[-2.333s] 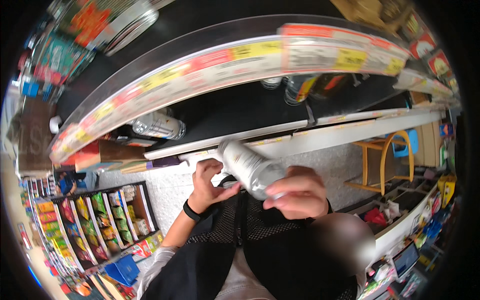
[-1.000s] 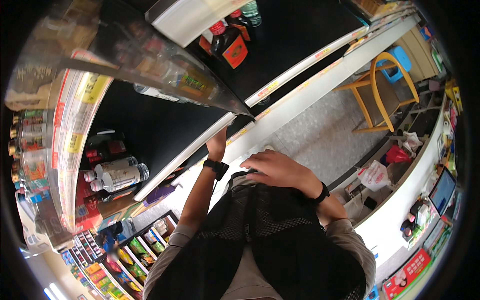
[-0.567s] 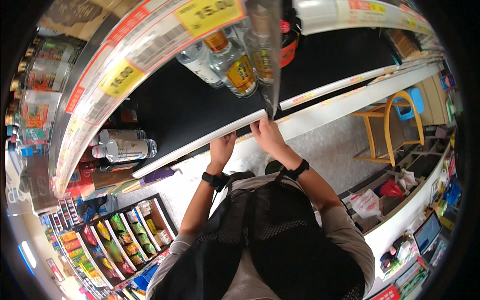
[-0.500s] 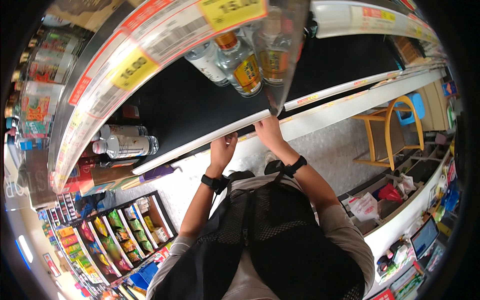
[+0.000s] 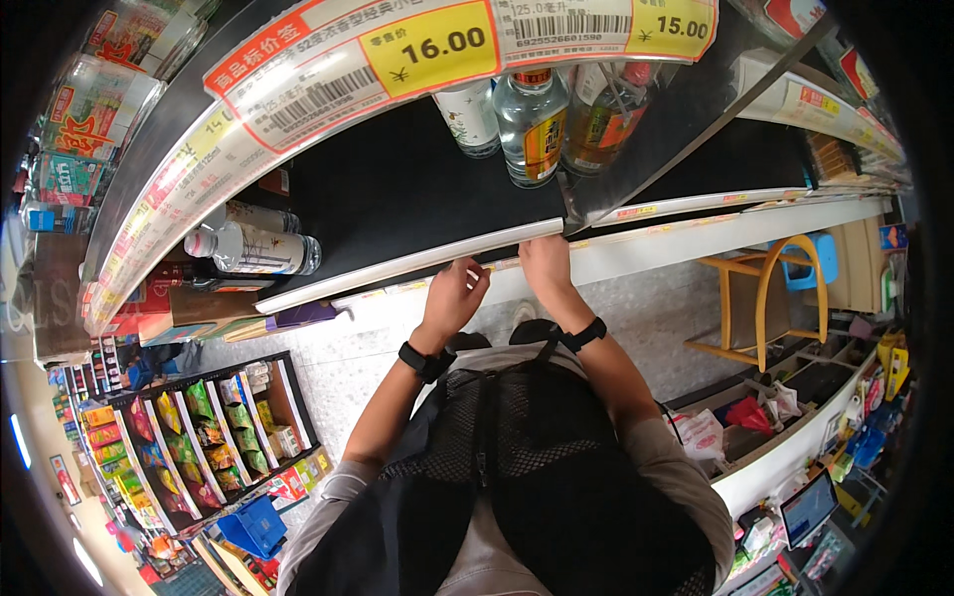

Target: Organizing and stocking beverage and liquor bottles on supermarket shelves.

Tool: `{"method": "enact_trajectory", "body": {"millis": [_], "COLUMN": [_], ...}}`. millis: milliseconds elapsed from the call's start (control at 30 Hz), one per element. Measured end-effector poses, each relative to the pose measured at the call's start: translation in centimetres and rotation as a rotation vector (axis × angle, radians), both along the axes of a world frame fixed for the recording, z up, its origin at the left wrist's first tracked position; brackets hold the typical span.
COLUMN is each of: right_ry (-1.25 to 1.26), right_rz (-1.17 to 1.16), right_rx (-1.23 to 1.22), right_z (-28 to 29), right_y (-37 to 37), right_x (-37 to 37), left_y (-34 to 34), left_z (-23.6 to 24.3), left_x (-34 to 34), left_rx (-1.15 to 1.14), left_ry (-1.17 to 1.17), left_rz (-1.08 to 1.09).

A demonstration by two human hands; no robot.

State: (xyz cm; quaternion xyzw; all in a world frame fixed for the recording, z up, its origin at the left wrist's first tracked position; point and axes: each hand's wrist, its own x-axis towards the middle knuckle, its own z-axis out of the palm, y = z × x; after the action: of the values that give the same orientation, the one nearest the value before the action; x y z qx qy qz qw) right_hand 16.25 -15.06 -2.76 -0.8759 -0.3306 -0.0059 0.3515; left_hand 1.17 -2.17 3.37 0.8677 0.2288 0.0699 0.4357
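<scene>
A long white shelf-edge strip [image 5: 397,266] runs along the front of a black shelf [image 5: 373,194]. My right hand [image 5: 547,268] is closed on the strip near its right end, the fingertips partly hidden by it. My left hand [image 5: 452,301] is just below the strip, its fingers loosely bent and the thumb apart, with nothing seen in it. Behind the strip stand a clear bottle with a yellow label [image 5: 534,134], a white-labelled bottle [image 5: 467,119] and a bottle with an orange label [image 5: 601,124]. A clear upright divider [image 5: 696,124] rises beside them.
An upper shelf edge with price tags [image 5: 348,74] curves overhead. More bottles [image 5: 263,248] lie at the shelf's left end. Behind me on the left is a snack rack [image 5: 199,437]; on the right are a wooden chair [image 5: 765,298] and a counter [image 5: 785,447].
My view has shifted, so more of the upper tags and divider shows. Both hands stay by the strip; the left one has turned slightly, with its fingers looser.
</scene>
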Motion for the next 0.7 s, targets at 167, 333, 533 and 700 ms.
{"method": "enact_trajectory", "body": {"millis": [167, 333, 533, 700], "right_ry": [0.268, 0.164, 0.116, -0.054], "right_rz": [-0.123, 0.119, 0.464, 0.687], "right_rx": [0.278, 0.406, 0.486, 0.721], "right_z": [0.2, 6.5, 19.5, 23.9], "right_y": [-2.8, -6.9, -9.9, -9.6], "right_x": [-2.3, -4.8, -5.9, -5.3], "left_y": [-0.6, -1.5, -1.9, -1.1], "left_z": [0.1, 4.3, 10.8, 14.9], "left_x": [0.5, 0.6, -0.5, -1.2], "left_rx": [-0.012, -0.020, 0.187, 0.556], "left_ry": [-0.024, 0.082, -0.202, -0.572], "left_rz": [-0.034, -0.274, -0.481, -0.333]}}
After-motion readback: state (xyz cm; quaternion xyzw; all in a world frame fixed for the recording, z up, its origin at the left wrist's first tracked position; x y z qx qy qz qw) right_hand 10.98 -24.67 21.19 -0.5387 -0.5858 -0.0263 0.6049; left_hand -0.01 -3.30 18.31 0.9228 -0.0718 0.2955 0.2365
